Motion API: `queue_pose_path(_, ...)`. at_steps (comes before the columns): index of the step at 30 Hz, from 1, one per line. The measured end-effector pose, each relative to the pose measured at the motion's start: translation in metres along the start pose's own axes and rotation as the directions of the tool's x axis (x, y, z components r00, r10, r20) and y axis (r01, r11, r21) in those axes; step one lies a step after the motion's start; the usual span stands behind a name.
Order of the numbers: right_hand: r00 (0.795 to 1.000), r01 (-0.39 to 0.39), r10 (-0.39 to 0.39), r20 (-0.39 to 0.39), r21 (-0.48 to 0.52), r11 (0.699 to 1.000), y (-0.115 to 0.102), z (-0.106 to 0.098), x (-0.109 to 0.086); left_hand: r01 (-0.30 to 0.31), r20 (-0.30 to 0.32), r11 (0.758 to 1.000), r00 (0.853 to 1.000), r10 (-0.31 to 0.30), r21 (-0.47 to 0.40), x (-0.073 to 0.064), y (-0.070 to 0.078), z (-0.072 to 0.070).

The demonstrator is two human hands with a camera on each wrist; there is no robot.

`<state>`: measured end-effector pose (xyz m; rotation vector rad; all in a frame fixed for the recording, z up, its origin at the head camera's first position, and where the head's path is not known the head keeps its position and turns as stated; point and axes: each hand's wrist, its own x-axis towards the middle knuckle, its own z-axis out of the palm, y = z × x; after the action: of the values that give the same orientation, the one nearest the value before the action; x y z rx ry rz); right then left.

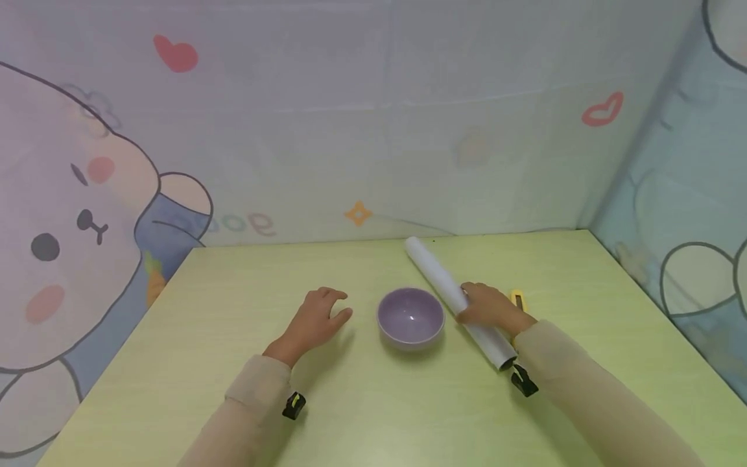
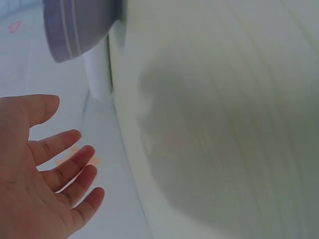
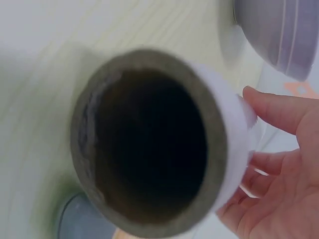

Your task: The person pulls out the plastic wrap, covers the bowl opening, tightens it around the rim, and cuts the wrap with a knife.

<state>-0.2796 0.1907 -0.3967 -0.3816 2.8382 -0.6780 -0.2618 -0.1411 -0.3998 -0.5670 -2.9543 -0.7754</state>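
A purple bowl stands upright on the table, between the two hands. Just right of it lies a long white roll on a hollow cardboard core; it looks like cling film. My right hand grips the roll around its middle, thumb on the bowl side and fingers on the other, as the right wrist view shows. To the left of the bowl, my left hand hovers above the table with fingers spread and loosely bent, holding nothing. Its palm faces the bowl's side.
A yellow utility knife lies right of the roll, partly hidden by the right wrist. The pale yellow-green table meets a printed cloth backdrop at the back. Another cloth hangs along the right side.
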Motion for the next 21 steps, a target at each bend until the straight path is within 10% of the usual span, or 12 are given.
queue_pose_path(15,0.993,0.110,-0.111,-0.028,-0.028,0.994,-0.007,0.008,0.027,-0.065,0.020,0.982,0.998,0.062,0.177,0.020,-0.010,0.007)
queue_pose_path(21,0.989,0.130,-0.135,-0.064,-0.089,0.988,0.000,0.010,0.039,-0.149,-0.012,0.918,0.986,0.165,0.368,0.030,-0.014,0.008)
